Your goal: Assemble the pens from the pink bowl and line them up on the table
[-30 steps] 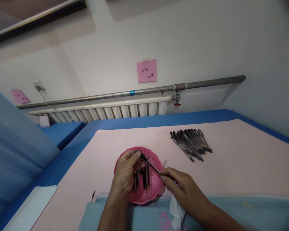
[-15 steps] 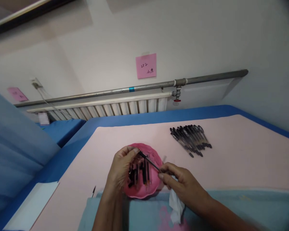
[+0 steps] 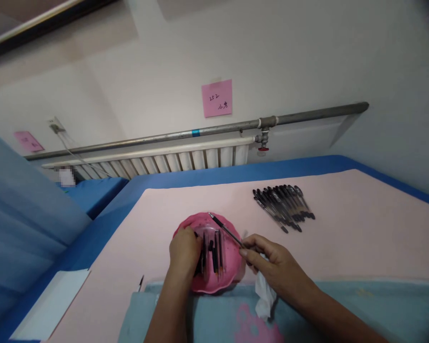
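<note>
My right hand (image 3: pixel 266 255) grips an uncapped pen (image 3: pixel 226 230) by its rear end. The pen slants up to the left over a pink scalloped bowl (image 3: pixel 232 276), its bare tip high. A crumpled white tissue (image 3: pixel 264 296) hangs from the same hand. My left hand (image 3: pixel 186 245) reaches into the left side of the bowl, fingers curled down; what they hold is hidden. Clear pen barrels, refills and black pen caps (image 3: pixel 214 257) lie in the bowl.
Several capped pens (image 3: pixel 282 207) lie in a row on the pink sheet (image 3: pixel 350 228), right of the bowl. A lone pen (image 3: pixel 140 283), white paper (image 3: pixel 50 305) and a teal cloth (image 3: pixel 214 317) are nearer me. A blue curtain (image 3: pixel 25 228) hangs at left.
My left hand has left the front end of the pen and dropped into the bowl. The pen tip now shows bare. My right hand keeps the pen and tissue, almost in place.
</note>
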`<action>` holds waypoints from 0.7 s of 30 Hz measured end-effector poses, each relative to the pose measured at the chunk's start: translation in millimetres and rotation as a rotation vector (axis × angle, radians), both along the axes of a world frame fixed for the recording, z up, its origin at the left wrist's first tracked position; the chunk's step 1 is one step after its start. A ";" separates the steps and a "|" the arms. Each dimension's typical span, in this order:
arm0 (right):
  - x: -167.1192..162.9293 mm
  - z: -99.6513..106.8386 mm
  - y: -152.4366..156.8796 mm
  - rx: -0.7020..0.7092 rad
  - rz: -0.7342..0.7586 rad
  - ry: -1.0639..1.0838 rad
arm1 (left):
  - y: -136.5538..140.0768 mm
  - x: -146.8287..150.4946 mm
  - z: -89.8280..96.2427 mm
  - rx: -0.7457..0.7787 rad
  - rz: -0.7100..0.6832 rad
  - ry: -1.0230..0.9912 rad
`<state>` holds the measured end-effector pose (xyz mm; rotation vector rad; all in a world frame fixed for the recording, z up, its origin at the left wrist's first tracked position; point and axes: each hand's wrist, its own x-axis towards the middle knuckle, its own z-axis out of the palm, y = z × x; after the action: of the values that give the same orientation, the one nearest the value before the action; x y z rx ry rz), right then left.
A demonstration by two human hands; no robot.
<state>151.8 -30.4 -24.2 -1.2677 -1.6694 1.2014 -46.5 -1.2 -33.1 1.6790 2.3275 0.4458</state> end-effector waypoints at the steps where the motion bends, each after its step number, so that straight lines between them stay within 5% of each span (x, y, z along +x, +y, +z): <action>1: 0.0 0.1 -0.1 0.003 0.001 -0.003 | 0.9 1.8 -2.0 0.019 0.006 -0.018; 8: 0.1 1.1 0.2 0.021 0.000 -0.030 | 2.8 -2.0 2.2 0.109 0.034 -0.198; 15: -1.8 4.5 -3.9 0.099 0.073 -0.079 | -3.9 -3.0 22.2 0.194 0.079 -1.544; 21: -2.1 5.1 -3.3 0.122 0.095 -0.077 | 0.0 -7.6 23.4 0.199 0.207 -1.914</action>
<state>149.7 -33.7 -19.1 -1.1843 -1.8479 1.1003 -54.2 -1.2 -9.7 0.3210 0.8911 1.4334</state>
